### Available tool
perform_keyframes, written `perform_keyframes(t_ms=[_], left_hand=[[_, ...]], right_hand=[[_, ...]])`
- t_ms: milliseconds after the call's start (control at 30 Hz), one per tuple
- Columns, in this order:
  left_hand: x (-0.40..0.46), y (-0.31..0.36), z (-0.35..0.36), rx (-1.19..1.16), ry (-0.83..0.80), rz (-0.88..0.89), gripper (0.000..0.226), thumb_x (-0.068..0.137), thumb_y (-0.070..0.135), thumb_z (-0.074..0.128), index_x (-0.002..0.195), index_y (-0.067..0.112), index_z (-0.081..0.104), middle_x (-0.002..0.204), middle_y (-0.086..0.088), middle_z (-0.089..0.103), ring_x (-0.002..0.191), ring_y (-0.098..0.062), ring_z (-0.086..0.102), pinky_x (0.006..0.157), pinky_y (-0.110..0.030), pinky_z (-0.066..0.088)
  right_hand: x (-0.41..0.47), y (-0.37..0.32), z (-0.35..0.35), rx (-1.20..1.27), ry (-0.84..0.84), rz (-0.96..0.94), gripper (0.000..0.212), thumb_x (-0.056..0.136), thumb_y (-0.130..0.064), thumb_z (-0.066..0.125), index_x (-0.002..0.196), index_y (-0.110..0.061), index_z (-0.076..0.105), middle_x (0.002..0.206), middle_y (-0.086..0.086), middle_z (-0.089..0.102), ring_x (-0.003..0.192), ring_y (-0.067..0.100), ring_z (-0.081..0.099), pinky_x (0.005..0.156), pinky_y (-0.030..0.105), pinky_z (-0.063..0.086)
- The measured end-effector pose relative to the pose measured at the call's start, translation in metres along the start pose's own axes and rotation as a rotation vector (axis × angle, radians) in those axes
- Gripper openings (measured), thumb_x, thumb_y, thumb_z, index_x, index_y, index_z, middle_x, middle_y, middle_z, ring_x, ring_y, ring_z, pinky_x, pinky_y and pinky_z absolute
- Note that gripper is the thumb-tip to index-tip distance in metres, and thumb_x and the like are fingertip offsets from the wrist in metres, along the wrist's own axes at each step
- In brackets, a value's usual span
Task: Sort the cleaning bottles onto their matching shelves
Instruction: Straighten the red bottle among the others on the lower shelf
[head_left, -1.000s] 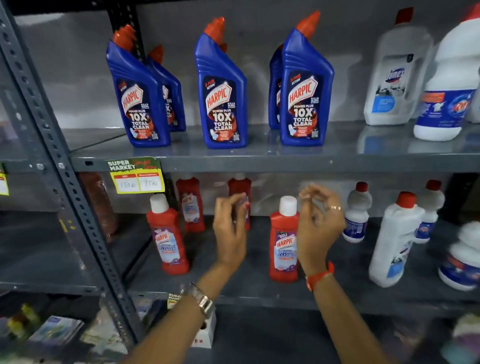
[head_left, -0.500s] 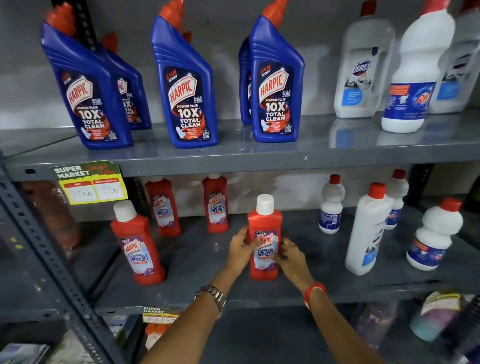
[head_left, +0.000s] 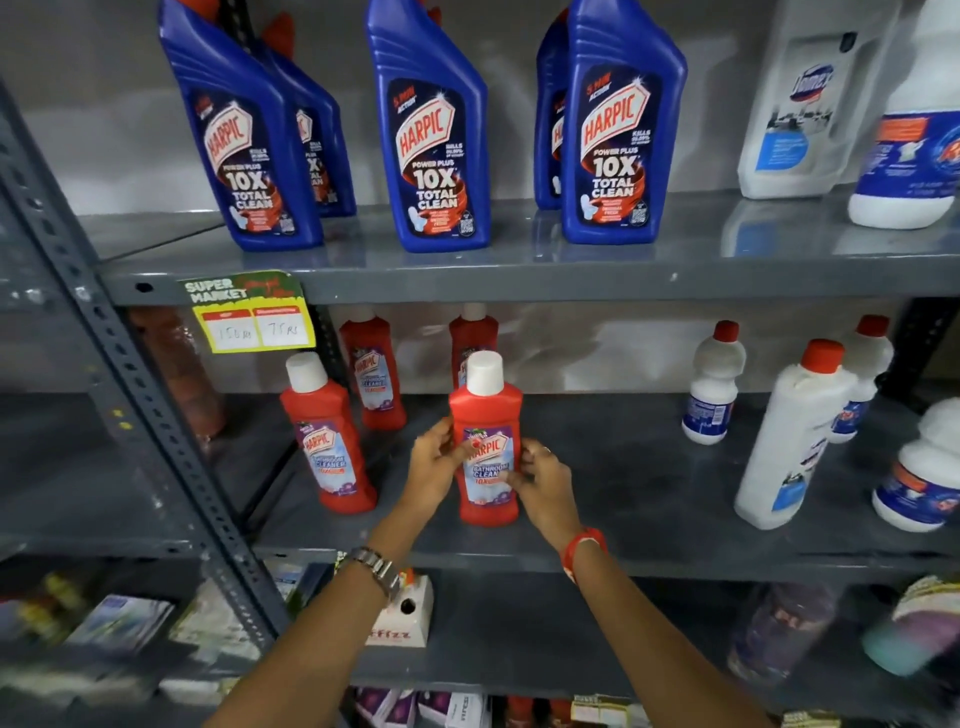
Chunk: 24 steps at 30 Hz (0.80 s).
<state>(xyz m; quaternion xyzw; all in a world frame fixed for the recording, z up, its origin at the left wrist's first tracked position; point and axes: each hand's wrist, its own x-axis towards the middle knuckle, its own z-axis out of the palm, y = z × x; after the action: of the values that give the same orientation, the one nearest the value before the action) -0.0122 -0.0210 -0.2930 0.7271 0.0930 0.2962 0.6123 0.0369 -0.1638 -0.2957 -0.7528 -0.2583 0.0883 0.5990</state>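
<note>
Left hand (head_left: 435, 460) and right hand (head_left: 540, 480) are both gripping upright red bottle (head_left: 485, 415), standing on the middle shelf (head_left: 623, 551).

Grey metal shelving unit, perforated upright (head_left: 130, 374) at left. Upper shelf (head_left: 519, 275): five blue Harpic bottles (head_left: 434, 156) standing upright in front and back positions, with white bottles (head_left: 810, 104) at the right end. A yellow price tag (head_left: 252, 317) hangs from this shelf's front edge (handwritten figures, partly legible). Middle shelf (head_left: 623, 467): four red Harpic bathroom cleaner bottles (head_left: 327, 441) with white caps, two forward and two toward the back; at right, white bottles with red caps (head_left: 789, 441), all upright. Lower shelf (head_left: 519, 649): a small white carton (head_left: 405, 618) and blurred packets.
</note>
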Motion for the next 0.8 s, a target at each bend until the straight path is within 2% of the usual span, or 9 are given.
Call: perform_keyframes(t_ms=[133, 233, 433, 467, 533, 600, 633, 733, 800], left_hand=[[-0.004, -0.013, -0.028, 0.027, 0.034, -0.027, 0.028, 0.079, -0.005, 0.059, 0.105, -0.009, 0.055, 0.084, 0.011, 0.07, 0.077, 0.0, 0.068, 0.069, -0.015, 0.055], [-0.005, -0.017, -0.032, 0.005, 0.001, -0.063, 0.03, 0.083, -0.009, 0.052, 0.112, -0.008, 0.052, 0.081, 0.012, 0.073, 0.079, -0.001, 0.068, 0.072, -0.018, 0.057], [-0.012, -0.004, -0.025, -0.07, 0.017, -0.085, 0.033, 0.083, -0.007, 0.053, 0.115, 0.002, 0.05, 0.104, -0.003, 0.062, 0.08, 0.003, 0.067, 0.075, -0.024, 0.055], [-0.016, 0.001, -0.021, -0.098, 0.083, -0.066, 0.037, 0.083, -0.006, 0.054, 0.119, 0.002, 0.049, 0.111, -0.004, 0.059, 0.083, 0.004, 0.066, 0.074, -0.018, 0.054], [-0.027, 0.008, -0.009, -0.138, 0.368, 0.011, 0.042, 0.085, 0.001, 0.056, 0.125, 0.003, 0.047, 0.119, -0.002, 0.055, 0.099, -0.002, 0.061, 0.079, -0.01, 0.051], [-0.036, 0.018, 0.007, -0.138, 0.645, 0.143, 0.034, 0.086, 0.014, 0.059, 0.119, 0.008, 0.053, 0.116, -0.006, 0.059, 0.102, -0.011, 0.058, 0.082, -0.013, 0.048], [-0.039, 0.022, 0.018, -0.102, 0.699, 0.216, 0.031, 0.085, 0.021, 0.059, 0.113, 0.009, 0.056, 0.11, -0.008, 0.06, 0.097, -0.012, 0.058, 0.081, -0.016, 0.047], [-0.04, 0.034, 0.061, -0.001, 0.599, 0.362, 0.021, 0.084, 0.022, 0.057, 0.1, 0.009, 0.06, 0.094, -0.005, 0.057, 0.088, -0.012, 0.056, 0.079, -0.024, 0.046], [-0.039, 0.043, 0.098, 0.013, 0.449, 0.405, 0.013, 0.085, 0.01, 0.057, 0.098, 0.013, 0.059, 0.091, -0.002, 0.057, 0.087, 0.001, 0.055, 0.079, -0.014, 0.044]], right_hand=[[0.001, 0.0, 0.028, 0.004, -0.02, -0.006, 0.033, 0.08, -0.005, 0.065, 0.111, -0.001, 0.056, 0.114, 0.019, 0.066, 0.101, 0.027, 0.064, 0.088, 0.034, 0.052], [0.001, 0.007, 0.038, 0.005, 0.021, -0.002, 0.032, 0.08, -0.007, 0.066, 0.111, -0.003, 0.056, 0.113, 0.018, 0.066, 0.1, 0.027, 0.065, 0.088, 0.038, 0.054], [-0.002, 0.009, 0.039, 0.008, 0.035, -0.014, 0.037, 0.081, -0.003, 0.063, 0.117, -0.003, 0.053, 0.119, 0.018, 0.064, 0.107, 0.028, 0.062, 0.094, 0.045, 0.052], [-0.004, 0.009, 0.037, 0.005, 0.029, -0.019, 0.041, 0.08, -0.002, 0.064, 0.119, -0.003, 0.051, 0.121, 0.018, 0.062, 0.109, 0.028, 0.061, 0.096, 0.045, 0.051], [-0.005, 0.012, 0.027, 0.003, 0.055, -0.007, 0.051, 0.079, -0.002, 0.065, 0.126, -0.004, 0.046, 0.129, 0.016, 0.056, 0.117, 0.028, 0.055, 0.1, 0.042, 0.048], [-0.007, 0.017, 0.008, 0.003, 0.134, 0.004, 0.055, 0.078, 0.001, 0.066, 0.128, -0.007, 0.045, 0.133, 0.013, 0.053, 0.118, 0.026, 0.052, 0.102, 0.041, 0.046], [-0.009, 0.02, -0.005, 0.014, 0.189, -0.009, 0.053, 0.077, 0.003, 0.066, 0.126, -0.006, 0.048, 0.131, 0.013, 0.054, 0.115, 0.023, 0.053, 0.101, 0.038, 0.047], [-0.013, 0.029, -0.053, 0.046, 0.422, -0.09, 0.038, 0.074, 0.012, 0.064, 0.111, 0.003, 0.058, 0.121, 0.011, 0.058, 0.1, 0.016, 0.056, 0.087, 0.011, 0.049], [-0.014, 0.034, -0.095, 0.071, 0.579, -0.099, 0.035, 0.075, 0.017, 0.058, 0.108, 0.005, 0.059, 0.113, 0.01, 0.059, 0.094, 0.016, 0.057, 0.077, 0.001, 0.046]])
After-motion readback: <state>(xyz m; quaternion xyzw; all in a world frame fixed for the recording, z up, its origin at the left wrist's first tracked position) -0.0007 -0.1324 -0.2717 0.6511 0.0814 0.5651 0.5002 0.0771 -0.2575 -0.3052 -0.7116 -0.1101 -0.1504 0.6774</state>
